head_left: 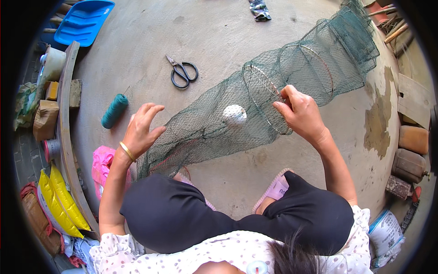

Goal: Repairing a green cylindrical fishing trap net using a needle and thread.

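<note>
A long green mesh net trap [196,109] stretches across the floor from near my left knee to the far right, its far end bunched up. My right hand [302,114] pinches the netting at the edge of a round hoop [250,93] inside it. A second, reddish hoop [329,68] stands farther along. Beside the trap's near left end, my left hand [142,129] hovers with fingers apart and holds nothing. A white round object [235,115] shows through the mesh; whether it lies inside or under the net, I cannot tell.
Black-handled scissors [183,75] and a spool of green twine [115,111] lie beyond my left hand. A pink plastic bag [104,166] is by my left forearm. A wooden plank [68,118] and blue dustpan [84,23] stand left; plastic jugs [408,164] line the right.
</note>
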The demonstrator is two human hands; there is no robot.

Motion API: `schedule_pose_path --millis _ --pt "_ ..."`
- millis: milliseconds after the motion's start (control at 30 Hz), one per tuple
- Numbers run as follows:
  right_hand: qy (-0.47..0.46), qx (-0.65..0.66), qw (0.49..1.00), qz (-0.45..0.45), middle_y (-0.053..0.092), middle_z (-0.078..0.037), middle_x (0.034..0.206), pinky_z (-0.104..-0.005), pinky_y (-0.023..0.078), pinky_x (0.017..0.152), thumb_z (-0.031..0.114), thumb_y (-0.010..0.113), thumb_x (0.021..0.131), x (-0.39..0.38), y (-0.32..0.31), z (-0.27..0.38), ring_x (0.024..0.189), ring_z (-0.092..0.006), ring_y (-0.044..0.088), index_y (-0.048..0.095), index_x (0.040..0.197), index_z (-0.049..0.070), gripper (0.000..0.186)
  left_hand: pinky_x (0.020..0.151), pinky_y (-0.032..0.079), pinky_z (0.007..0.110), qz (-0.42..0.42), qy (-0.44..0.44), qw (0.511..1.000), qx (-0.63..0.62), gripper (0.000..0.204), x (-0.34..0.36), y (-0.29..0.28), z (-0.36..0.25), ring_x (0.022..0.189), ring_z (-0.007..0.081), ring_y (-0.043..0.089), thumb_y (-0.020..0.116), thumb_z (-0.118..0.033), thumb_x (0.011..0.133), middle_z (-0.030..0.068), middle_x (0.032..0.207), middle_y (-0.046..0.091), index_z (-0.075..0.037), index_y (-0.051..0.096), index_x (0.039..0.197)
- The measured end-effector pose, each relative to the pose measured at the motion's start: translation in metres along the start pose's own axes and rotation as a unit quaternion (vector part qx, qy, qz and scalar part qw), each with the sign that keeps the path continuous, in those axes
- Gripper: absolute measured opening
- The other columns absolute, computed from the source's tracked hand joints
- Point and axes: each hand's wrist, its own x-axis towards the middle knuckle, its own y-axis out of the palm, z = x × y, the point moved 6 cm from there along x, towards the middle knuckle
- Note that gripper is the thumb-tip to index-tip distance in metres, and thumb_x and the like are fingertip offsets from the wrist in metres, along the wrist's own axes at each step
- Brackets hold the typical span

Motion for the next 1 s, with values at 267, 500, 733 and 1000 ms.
schedule_pose_path --millis 267,500,733,1000 --pt "-0.021 -0.013 1.0 0.013 0.064 -0.017 0.089 -0.0435 0.051 0.07 0.015 0.064 0.084 -0.017 -0.022 0.003 0.081 -0.0364 0.064 0.055 0.1 0.002 0.023 0.088 0.048 0.031 0.137 0.008 0.921 -0.364 0.03 0.083 0.021 -0.092 0.099 0.0136 0.061 0.067 -0.014 0.088 0.0054 0.105 0.064 -0.001 0.061 0.115" --pt "0.09 -0.075 0.98 -0.159 0.066 -0.017 0.091 -0.04 0.052 0.073 0.015 0.064 0.084 -0.007 -0.11 -0.071 0.085 -0.0325 0.066 0.061 0.095 0.002 0.017 0.078 0.051 0.029 0.304 -0.082 0.794 -0.521 0.036 0.128 0.065 -0.157 0.089 0.015 0.063 0.065 -0.02 0.091 0.0089 0.098 0.066 0.003 0.057 0.118" --pt "0.119 -0.115 0.98 -0.108 0.066 -0.016 0.088 -0.0433 0.053 0.071 0.015 0.062 0.085 0.008 -0.097 -0.147 0.08 -0.0346 0.066 0.059 0.093 0.004 0.014 0.081 0.055 0.035 0.342 -0.179 0.732 -0.561 0.04 0.152 0.11 -0.211 0.092 0.0205 0.064 0.061 -0.015 0.092 0.014 0.106 0.059 0.006 0.046 0.123" --pt "-0.021 0.012 0.998 -0.058 0.061 -0.018 0.079 -0.044 0.053 0.065 0.007 0.056 0.083 -0.014 -0.012 -0.043 0.073 -0.037 0.065 0.052 0.089 0.001 0.009 0.066 0.055 0.029 0.189 -0.255 0.662 -0.679 0.025 0.176 0.128 -0.2 0.077 0.0151 0.063 0.066 -0.028 0.09 0.0053 0.084 0.06 -0.007 0.052 0.096"
